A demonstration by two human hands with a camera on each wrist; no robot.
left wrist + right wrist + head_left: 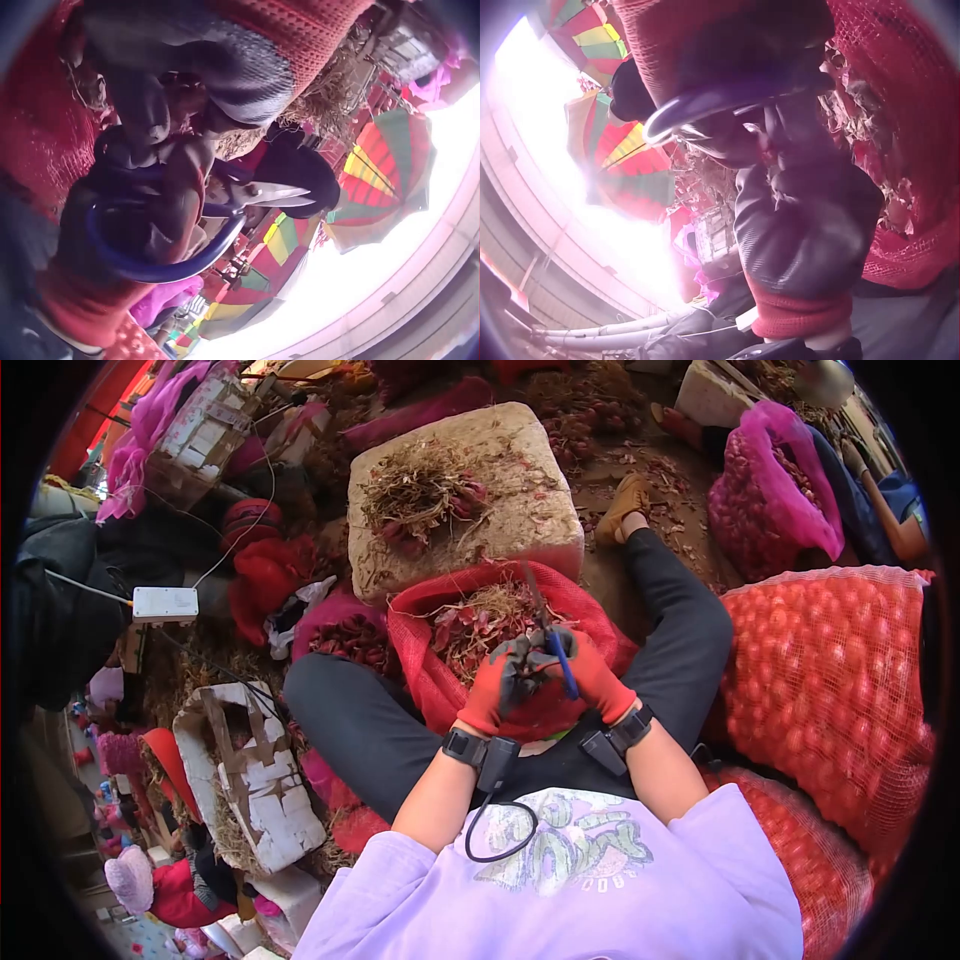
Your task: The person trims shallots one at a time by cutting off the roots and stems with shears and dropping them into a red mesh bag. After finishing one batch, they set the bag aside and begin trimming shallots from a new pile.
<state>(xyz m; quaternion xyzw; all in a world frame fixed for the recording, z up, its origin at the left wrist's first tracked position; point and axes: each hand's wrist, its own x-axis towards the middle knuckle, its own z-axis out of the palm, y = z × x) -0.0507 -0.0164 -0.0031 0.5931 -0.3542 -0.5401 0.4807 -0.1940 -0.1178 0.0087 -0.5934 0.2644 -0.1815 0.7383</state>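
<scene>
I sit on the ground with both hands together over an open red mesh bag of trimmings between my legs. My right hand, in a red glove with a grey palm, grips blue-handled scissors whose blades point up and away. The right wrist view shows that hand with its fingers through the blue handle loop. My left hand, gloved the same, curls around a small reddish shallot right against the scissors' blades. The shallot is hidden in the head view.
A foam block with a heap of rooted shallots stands beyond the bag. Big red mesh sacks crowd my right, a pink sack sits farther back. A broken foam box and a white device lie left.
</scene>
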